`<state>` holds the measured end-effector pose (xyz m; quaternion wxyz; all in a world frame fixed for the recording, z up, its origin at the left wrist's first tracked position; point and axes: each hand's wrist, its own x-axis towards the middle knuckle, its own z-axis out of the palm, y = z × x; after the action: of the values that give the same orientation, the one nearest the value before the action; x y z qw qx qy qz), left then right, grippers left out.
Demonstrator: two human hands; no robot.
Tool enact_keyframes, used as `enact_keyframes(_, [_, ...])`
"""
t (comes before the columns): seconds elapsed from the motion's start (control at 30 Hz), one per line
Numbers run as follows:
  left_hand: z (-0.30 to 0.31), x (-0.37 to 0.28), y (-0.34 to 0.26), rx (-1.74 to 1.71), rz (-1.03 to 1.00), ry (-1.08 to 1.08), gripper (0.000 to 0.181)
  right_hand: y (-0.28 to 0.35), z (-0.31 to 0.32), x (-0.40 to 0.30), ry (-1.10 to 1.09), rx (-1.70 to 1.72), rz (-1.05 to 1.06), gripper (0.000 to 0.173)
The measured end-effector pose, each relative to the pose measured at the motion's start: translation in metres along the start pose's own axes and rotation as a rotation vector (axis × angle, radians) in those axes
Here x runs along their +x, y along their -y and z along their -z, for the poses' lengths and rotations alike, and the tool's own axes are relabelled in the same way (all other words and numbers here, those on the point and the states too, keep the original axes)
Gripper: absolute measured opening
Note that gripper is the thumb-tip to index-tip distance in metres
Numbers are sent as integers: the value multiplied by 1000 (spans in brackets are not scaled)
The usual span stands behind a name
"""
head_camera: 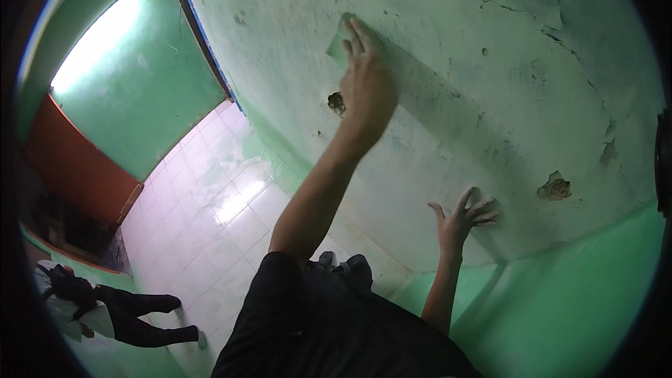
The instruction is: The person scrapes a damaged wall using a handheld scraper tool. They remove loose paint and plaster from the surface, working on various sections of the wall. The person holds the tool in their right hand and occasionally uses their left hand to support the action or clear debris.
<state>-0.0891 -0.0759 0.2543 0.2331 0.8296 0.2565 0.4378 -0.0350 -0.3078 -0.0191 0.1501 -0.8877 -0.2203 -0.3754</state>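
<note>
My left hand [367,76] is raised against the pale plaster wall [420,157], blurred, with a thin greenish sheet [336,44] pressed to the surface beneath its fingers. The sheet looks like sandpaper, but its grit cannot be made out; part of it is hidden by the hand. Lower and to the right, my right hand [462,218] rests on the same wall with its fingers spread and pale dust on them. It holds nothing. A broken hole [336,104] in the plaster lies beside my left wrist.
Another hole [554,187] and a long crack [577,58] mark the wall at right. A green wall [567,294] meets it at a corner. Pale floor tiles [210,252] lie at left. A person [131,315] in dark trousers stands at lower left, near a dark opening [68,226].
</note>
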Motion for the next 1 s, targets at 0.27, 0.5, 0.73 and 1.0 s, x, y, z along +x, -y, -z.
enact_keyframes(0.27, [7, 0, -2, 146, -114, 88, 82, 4, 5, 8, -9, -69, 23, 120])
enact_keyframes(0.5, [-2, 0, 3, 41, -117, 64, 83, 3, 1, 8, 2, -115, 3, 117])
enact_keyframes(0.73, [-1, 5, 13, 43, -118, 165, 87, 5, -1, 5, -18, -78, 22, 117])
enact_keyframes(1.0, [6, 6, 4, 114, -152, 195, 82, 7, 1, 8, -78, -85, 41, 113])
